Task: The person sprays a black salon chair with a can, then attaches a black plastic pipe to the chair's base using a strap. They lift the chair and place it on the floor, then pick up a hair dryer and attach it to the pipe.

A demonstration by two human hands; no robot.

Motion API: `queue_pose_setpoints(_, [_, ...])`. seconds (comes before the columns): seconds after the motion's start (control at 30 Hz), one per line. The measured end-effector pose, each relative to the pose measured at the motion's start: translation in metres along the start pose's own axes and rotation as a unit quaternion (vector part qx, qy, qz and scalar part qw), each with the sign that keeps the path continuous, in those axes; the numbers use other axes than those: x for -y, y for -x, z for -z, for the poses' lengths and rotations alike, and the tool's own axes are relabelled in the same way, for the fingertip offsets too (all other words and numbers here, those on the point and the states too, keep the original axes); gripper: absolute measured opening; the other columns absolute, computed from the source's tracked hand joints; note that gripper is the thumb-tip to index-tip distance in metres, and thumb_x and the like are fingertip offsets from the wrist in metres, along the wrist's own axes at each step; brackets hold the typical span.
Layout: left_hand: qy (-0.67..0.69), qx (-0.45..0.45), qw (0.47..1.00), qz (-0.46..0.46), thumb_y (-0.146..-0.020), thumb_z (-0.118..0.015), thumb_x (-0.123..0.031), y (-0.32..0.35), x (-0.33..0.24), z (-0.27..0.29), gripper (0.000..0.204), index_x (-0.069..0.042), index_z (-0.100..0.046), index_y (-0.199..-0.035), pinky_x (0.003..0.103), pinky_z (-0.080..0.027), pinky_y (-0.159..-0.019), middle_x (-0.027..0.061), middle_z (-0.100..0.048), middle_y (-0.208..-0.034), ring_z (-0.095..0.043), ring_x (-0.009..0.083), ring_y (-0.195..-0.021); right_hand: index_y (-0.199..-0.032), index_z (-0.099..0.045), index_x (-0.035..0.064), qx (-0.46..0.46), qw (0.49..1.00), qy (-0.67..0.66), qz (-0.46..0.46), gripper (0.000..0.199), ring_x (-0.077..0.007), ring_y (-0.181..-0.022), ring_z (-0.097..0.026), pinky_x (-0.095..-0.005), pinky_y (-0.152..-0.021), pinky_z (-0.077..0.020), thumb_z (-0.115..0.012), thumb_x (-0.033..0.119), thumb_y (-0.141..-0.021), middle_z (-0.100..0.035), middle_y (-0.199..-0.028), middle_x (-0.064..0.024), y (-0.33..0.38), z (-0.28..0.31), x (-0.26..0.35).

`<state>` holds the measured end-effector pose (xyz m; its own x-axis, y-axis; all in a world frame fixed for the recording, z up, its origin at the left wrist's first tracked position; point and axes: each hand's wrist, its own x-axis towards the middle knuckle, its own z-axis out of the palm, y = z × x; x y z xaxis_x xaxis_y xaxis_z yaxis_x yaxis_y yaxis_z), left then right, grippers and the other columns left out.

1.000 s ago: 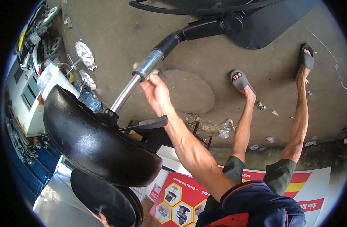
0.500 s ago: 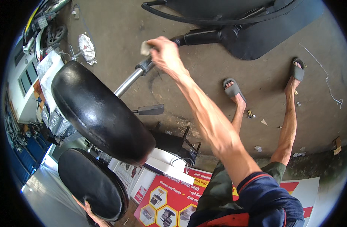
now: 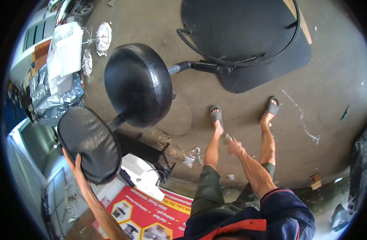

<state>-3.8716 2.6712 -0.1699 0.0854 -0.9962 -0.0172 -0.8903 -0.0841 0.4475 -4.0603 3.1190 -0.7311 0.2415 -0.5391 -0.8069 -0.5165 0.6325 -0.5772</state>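
A black padded chair lies tipped over on the floor. My left hand (image 3: 77,167) grips the edge of its oval backrest (image 3: 91,140), with the thumb across the pad. Beyond the backrest is the thick rounded seat (image 3: 139,84), and a short grey column (image 3: 174,69) shows past it. The column leads to a flat black base (image 3: 235,28) with a bent black ring (image 3: 247,64). Away from the chair, my right hand (image 3: 236,147) is closed around a small pale thing (image 3: 227,138), perhaps a folded cloth; motion blurs it. That hand is in front of my legs.
A red and yellow poster (image 3: 151,208) lies below the chair, beside a white box-like thing (image 3: 141,174) and a black metal frame (image 3: 151,154). Plastic-wrapped bundles (image 3: 57,96) stand at the left. A pale string (image 3: 299,112) and scraps lie on the floor near my sandalled feet (image 3: 216,115).
My right hand has left the column and drawn back toward my legs with the pale thing. The chair has turned and shifted in view, covering more of the column. My left hand stays on the backrest.
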Motion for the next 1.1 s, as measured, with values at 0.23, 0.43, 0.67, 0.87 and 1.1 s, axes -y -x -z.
queue_pose_setpoints(0.23, [0.047, -0.011, 0.999, 0.000, -0.095, -0.076, -0.026, 0.006, 0.003, 0.005, 0.088, -0.012, -0.028, -0.167, 0.040, -0.021, -0.127, 0.0119, -0.028, -0.172, -0.026, 0.0274, -0.158, -0.100, -0.077, -0.0048, -0.135, 0.979, -0.097, -0.116, 0.035, -0.0450, -0.089, -0.075, -0.0516, -0.088, -0.0598, -0.071, 0.024, -0.081, -0.075, -0.096, -0.0275, 0.119, 0.049, 0.009])
queue_pose_setpoints(0.43, [0.319, -0.018, 0.947, -0.037, -0.096, -0.072, -0.049, 0.015, 0.029, 0.016, 0.101, -0.013, -0.013, -0.170, 0.045, -0.017, -0.129, 0.0128, -0.011, -0.176, -0.013, 0.0282, -0.162, -0.145, -0.053, -0.0034, -0.143, 0.976, -0.141, 0.079, 0.073, -0.0339, -0.121, -0.069, -0.0463, -0.098, -0.0557, -0.080, 0.032, -0.086, -0.067, -0.135, -0.0245, 0.172, 0.082, 0.155])
queue_pose_setpoints(0.67, [0.252, -0.006, 0.967, 0.041, -0.111, -0.045, -0.032, 0.187, 0.181, -0.035, 0.071, 0.003, -0.016, -0.165, 0.042, -0.014, -0.130, 0.0237, -0.017, -0.173, -0.016, 0.0363, -0.161, -0.158, -0.038, 0.0017, 0.047, 0.806, -0.579, 0.108, 0.076, -0.0329, -0.141, -0.051, -0.0489, -0.115, -0.0425, -0.054, 0.054, -0.106, -0.050, -0.157, -0.0176, 0.157, 0.006, 0.403])
queue_pose_setpoints(0.87, [0.125, -0.061, 0.990, -0.015, -0.108, -0.039, -0.052, 0.257, 0.342, -0.013, 0.073, -0.008, -0.029, -0.166, 0.062, -0.009, -0.127, 0.0180, -0.021, -0.174, -0.008, 0.0413, -0.161, -0.162, -0.037, 0.0068, 0.187, 0.865, -0.465, -0.013, 0.085, -0.0369, -0.155, -0.032, -0.0521, -0.126, -0.0270, -0.045, 0.069, -0.104, -0.037, -0.168, -0.0137, 0.170, -0.118, 0.624])
queue_pose_setpoints(1.1, [0.724, -0.105, 0.643, 0.226, -0.109, -0.028, -0.061, 0.149, 0.414, 0.118, 0.080, -0.006, -0.021, -0.167, 0.050, -0.013, -0.129, 0.0166, -0.026, -0.172, -0.021, 0.0317, -0.159, -0.153, -0.049, 0.0023, 0.124, 0.758, 0.055, 0.638, 0.064, -0.0381, -0.156, -0.031, -0.0504, -0.127, -0.0245, -0.065, 0.032, -0.099, -0.039, -0.165, -0.0212, 0.199, -0.120, 0.825])
